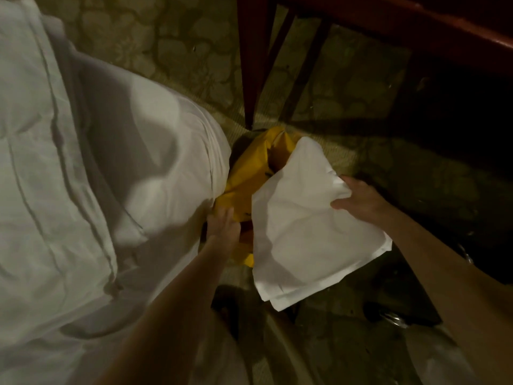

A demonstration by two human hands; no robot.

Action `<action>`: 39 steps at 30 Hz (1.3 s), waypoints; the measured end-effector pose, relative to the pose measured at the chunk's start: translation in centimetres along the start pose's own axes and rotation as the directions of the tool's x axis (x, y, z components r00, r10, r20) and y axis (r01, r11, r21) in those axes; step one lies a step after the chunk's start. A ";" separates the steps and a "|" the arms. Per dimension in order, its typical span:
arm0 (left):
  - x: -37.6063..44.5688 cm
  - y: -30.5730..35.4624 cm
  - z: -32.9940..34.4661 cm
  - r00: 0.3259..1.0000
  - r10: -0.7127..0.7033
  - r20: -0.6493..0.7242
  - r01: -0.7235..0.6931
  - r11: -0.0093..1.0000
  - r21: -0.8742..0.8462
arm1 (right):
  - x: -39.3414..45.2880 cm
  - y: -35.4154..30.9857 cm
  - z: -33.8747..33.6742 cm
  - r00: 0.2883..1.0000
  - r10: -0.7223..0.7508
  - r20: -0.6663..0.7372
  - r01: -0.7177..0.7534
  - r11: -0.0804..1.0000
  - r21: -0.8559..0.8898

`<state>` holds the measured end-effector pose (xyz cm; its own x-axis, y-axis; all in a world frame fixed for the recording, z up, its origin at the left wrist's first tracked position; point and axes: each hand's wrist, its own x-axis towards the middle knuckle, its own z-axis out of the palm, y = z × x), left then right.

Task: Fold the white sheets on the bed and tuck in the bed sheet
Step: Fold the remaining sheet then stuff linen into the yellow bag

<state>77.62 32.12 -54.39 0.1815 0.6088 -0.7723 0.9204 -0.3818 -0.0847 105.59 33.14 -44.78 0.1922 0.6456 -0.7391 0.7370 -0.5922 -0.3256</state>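
Your right hand (358, 200) pinches the folded sheet (311, 226) by one edge at centre frame; it may unfold. Your left hand (222, 222) grips the yellow bag (249, 173) beside the bed (83, 162).

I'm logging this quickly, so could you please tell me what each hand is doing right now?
Left hand: grips the rim of the yellow bag beside the bed.
Right hand: holds the folded white sheet above the bag.
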 end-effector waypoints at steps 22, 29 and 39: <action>-0.4 -1.9 4.0 0.908 -0.394 -0.145 0.317 0.870 -0.377 | -4.0 3.8 4.2 0.987 -0.109 -0.114 0.122 0.986 0.114; -2.5 -4.5 6.1 0.788 -0.605 0.112 0.468 0.471 -0.748 | -5.8 4.7 1.6 0.994 -0.055 -0.095 0.056 0.998 0.007; -4.6 -0.2 7.4 0.932 -0.342 -0.122 0.297 0.911 -0.285 | -6.8 3.5 2.3 0.996 -0.016 -0.092 0.024 0.996 0.091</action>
<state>74.07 24.26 -55.51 -0.1033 0.7826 -0.6139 0.9914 0.0309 -0.1273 105.43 25.54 -42.21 0.2390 0.6965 -0.6766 0.6795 -0.6177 -0.3959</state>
